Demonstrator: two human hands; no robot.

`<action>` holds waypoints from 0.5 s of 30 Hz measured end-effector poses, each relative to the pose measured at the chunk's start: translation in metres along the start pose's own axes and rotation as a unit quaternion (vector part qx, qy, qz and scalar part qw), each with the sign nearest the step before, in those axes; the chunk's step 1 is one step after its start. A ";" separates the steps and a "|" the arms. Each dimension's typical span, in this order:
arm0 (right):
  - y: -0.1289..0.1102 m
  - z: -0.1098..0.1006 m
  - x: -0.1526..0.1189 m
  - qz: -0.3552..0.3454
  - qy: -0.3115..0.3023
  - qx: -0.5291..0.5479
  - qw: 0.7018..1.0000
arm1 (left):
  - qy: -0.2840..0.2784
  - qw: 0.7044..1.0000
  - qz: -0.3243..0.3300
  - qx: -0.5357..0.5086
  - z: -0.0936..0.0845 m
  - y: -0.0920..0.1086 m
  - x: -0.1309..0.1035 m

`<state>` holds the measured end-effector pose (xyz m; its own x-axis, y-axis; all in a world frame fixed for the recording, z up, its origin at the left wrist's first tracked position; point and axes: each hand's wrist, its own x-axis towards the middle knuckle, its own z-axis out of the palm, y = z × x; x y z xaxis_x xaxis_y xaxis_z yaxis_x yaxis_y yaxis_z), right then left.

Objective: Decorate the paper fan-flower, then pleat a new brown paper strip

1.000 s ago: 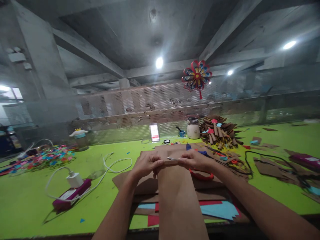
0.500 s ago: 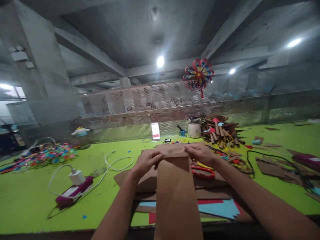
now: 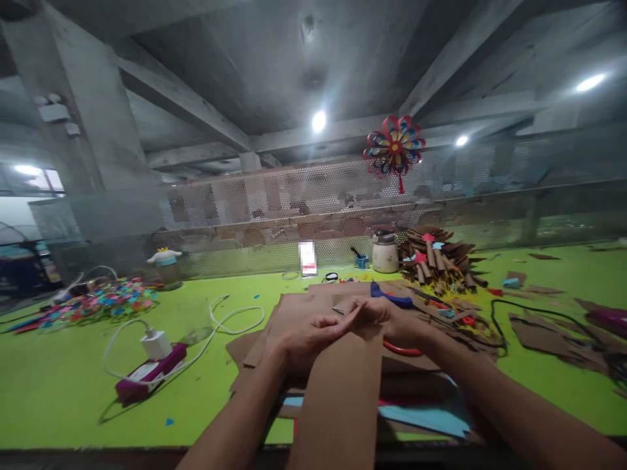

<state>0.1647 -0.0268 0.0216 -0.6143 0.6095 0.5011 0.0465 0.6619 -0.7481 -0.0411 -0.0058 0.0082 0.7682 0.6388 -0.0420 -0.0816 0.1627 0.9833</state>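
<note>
A long strip of brown cardboard (image 3: 340, 405) runs from the bottom of the view up to both hands. My left hand (image 3: 313, 339) pinches its far end from the left. On the right, my right hand (image 3: 386, 320) has its fingers closed on the same end, close beside the left fingertips. The held end looks bent between the fingers. Beneath the hands lie brown cardboard sheets (image 3: 294, 310), with light blue paper (image 3: 426, 418) under them. Red scissors handles (image 3: 401, 350) show below the right hand, and a blue-handled tool (image 3: 392, 297) lies just beyond it.
A purple power strip (image 3: 134, 386) with a white charger and cable is at left, near a pile of coloured stars (image 3: 112, 300). A lidded jar (image 3: 385, 253), rolled cardboard pieces (image 3: 441, 258), a black cord (image 3: 494, 320) and scraps (image 3: 548, 339) lie at right.
My hands have come closer together, and the strip's far end has gone from wide and flat to bent between them. The blue-handled tool has come into view. The camera has shifted slightly.
</note>
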 end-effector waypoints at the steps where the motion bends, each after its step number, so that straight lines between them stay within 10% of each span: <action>1: 0.000 0.000 0.000 -0.006 0.002 -0.025 1.000 | -0.009 1.000 -0.007 0.000 0.000 -0.002 0.000; 4: -0.003 0.001 -0.001 0.013 -0.012 -0.083 0.996 | 0.000 0.999 -0.013 0.042 -0.005 -0.003 0.003; 10: 0.006 0.000 0.000 0.087 -0.101 -0.139 0.981 | 0.195 0.965 0.089 0.151 -0.027 0.015 0.007; 15: 0.025 0.003 0.002 0.133 -0.102 -0.207 0.964 | 0.169 0.942 0.120 0.265 -0.028 0.018 0.004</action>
<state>0.1620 -0.0101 0.0026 -0.6772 0.7111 0.1890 0.5080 0.6377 -0.5791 -0.0567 0.0205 0.0205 0.5156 0.8264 0.2262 0.1706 -0.3577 0.9181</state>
